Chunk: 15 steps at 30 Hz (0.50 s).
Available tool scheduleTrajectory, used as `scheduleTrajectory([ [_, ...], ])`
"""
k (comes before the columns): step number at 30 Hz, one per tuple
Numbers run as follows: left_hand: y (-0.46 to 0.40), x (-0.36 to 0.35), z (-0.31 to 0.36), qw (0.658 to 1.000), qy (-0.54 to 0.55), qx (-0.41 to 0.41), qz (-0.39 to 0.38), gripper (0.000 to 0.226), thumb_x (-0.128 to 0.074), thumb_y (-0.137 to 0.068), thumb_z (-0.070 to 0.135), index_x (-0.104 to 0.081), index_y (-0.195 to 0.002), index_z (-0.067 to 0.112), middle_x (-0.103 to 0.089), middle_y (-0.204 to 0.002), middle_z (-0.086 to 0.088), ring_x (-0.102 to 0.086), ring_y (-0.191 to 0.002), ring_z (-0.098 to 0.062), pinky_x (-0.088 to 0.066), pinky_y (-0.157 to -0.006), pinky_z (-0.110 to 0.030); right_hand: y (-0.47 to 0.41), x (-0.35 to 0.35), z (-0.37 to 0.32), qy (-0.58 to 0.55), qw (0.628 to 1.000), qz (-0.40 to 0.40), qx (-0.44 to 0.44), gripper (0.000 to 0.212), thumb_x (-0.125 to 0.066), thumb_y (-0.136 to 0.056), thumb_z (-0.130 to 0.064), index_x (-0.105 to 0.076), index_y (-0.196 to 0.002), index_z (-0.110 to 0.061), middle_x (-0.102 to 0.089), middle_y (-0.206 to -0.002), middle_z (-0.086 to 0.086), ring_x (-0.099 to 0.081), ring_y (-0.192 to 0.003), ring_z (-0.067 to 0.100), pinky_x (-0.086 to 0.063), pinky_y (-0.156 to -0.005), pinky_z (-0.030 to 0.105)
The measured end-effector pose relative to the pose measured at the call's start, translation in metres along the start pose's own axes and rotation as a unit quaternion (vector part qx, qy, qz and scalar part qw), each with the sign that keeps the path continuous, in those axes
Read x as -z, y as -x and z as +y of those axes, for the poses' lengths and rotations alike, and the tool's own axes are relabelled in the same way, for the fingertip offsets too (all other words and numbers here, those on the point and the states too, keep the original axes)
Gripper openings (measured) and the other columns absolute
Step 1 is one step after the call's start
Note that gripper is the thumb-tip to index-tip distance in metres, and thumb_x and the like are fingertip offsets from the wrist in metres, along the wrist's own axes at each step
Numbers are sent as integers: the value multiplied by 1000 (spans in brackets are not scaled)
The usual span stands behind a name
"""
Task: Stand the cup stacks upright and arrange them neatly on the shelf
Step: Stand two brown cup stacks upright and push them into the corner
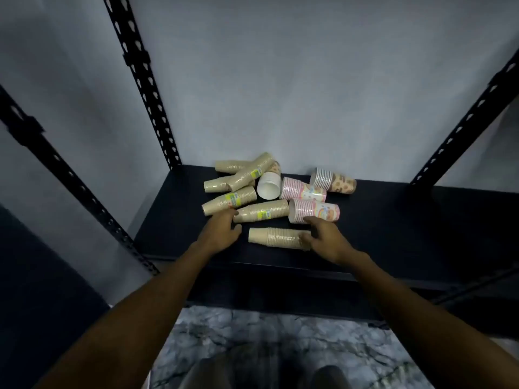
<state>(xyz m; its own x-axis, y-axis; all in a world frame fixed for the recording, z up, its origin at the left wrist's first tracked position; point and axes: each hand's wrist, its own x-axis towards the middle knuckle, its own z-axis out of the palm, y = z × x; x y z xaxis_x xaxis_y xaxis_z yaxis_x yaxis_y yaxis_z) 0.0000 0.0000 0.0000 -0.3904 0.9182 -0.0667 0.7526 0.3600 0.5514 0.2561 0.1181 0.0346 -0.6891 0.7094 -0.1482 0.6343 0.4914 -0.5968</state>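
Cup stacks (261, 211) lie toppled on the black shelf (393, 220), none upright. Right hand (325, 238) grasps the nearest beige stack (276, 238) by its end; left hand (222, 230) rests spread, holding nothing.

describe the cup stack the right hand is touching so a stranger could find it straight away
On the black shelf, look at the front edge of the pile of toppled cup stacks. Nearest the person lies a plain beige stack on its side, alone in front, the right hand at its right end. Unlike the beige stacks behind it, it shows no green label.
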Motion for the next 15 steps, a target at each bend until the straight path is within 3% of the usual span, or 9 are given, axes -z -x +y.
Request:
scheduleTrajectory([
  [4, -16, -48, -22, 992, -11, -19, 127, 47, -65, -83, 23, -51, -125, 8, -54, -121, -13, -45, -118, -31, -47, -91, -46, -14, -30, 31, 20, 998, 32, 48, 54, -65, -86, -34, -51, -135, -17, -58, -130, 1, -54, -118, 17, -47, -97, 36],
  [8, -28, -87, -38, 974, -52, -29, 217, 65, -65, -77, 17, -42, -137, 3, -47, -120, -19, -37, -120, -37, -45, -91, -48, -21, -49, 54, 74, 990, 45, 108, 58, -73, -81, -37, -55, -132, -18, -62, -122, -4, -58, -107, 12, -50, -89, 33],
  [15, -36, -100, -51, 969, -22, -39, 245, 43, -63, -86, 23, -50, -124, 10, -50, -121, -16, -36, -119, -35, -39, -95, -47, -25, -70, 69, 141, 970, 141, 139, 57, -79, -73, -36, -58, -124, -20, -64, -114, 1, -57, -103, 20, -49, -86, 41],
])
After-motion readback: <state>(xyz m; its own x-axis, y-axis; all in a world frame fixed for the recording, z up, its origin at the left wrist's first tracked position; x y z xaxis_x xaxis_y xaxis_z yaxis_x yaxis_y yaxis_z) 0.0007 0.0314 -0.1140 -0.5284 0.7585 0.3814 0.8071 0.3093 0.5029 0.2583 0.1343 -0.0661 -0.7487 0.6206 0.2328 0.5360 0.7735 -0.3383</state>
